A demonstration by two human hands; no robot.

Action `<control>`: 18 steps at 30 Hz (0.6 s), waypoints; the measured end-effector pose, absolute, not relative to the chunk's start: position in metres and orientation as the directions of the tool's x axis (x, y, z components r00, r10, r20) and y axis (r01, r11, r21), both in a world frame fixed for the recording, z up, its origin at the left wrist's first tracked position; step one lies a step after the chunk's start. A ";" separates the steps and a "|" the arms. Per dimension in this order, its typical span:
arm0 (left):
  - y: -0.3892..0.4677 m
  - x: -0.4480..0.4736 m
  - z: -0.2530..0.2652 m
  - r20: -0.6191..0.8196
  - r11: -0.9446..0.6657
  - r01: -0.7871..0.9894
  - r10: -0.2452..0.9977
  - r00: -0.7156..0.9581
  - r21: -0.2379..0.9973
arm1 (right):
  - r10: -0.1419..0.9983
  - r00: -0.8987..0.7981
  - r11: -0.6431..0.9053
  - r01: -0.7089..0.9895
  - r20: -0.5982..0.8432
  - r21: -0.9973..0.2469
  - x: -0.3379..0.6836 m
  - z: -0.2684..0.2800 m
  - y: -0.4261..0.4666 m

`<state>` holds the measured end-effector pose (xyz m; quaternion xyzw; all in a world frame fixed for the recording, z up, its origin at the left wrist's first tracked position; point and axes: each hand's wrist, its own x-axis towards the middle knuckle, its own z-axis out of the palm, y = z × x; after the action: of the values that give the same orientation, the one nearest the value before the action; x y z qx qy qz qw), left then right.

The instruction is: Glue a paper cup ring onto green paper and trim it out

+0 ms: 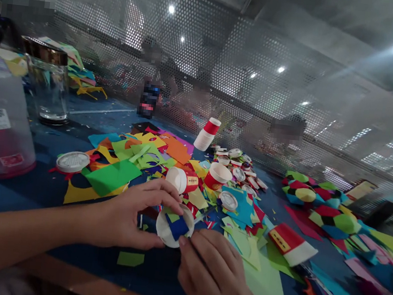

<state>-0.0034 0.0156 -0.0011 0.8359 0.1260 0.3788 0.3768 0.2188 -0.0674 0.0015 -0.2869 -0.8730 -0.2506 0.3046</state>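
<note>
Head: spread left fingers [166,193] hold a white-rimmed disc [163,231]; bunched right fingers [201,259] touch blue paper [176,228], grip unclear.

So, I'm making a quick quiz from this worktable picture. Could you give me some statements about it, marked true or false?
1. The left hand holds a round white piece. True.
2. The right hand is well away from that piece. False: its fingertips are at the edge.
3. A blue paper scrap lies on the piece. True.
4. The glass jar has no lid. False: a shiny lid is on it.
5. A red and white cup lies on its side, right of both hands. True.
</note>
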 end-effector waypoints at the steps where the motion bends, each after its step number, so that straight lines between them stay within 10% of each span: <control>1: 0.016 -0.004 -0.001 0.549 -0.693 -0.077 0.493 0.674 0.717 | 0.351 -0.622 0.712 0.663 0.700 0.231 0.218 0.001 -0.067; 6: 0.017 -0.005 0.000 0.648 -0.827 -0.018 0.427 0.630 0.563 | 0.554 -0.286 0.701 0.667 0.782 -0.253 0.216 0.002 -0.063; 11: 0.014 -0.003 -0.002 0.680 -0.865 0.030 0.414 0.605 0.500 | 0.959 -0.129 0.280 0.333 0.251 -0.900 0.212 0.002 -0.052; 18: 0.016 -0.002 -0.006 0.658 -0.875 0.004 0.367 0.657 0.484 | 0.993 -0.051 -0.110 0.022 -0.111 -0.994 0.203 -0.001 -0.047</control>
<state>-0.0015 0.0161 -0.0057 0.8816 0.1054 0.4004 0.2266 0.2026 -0.0470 -0.0012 -0.5185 -0.4893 0.5347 0.4536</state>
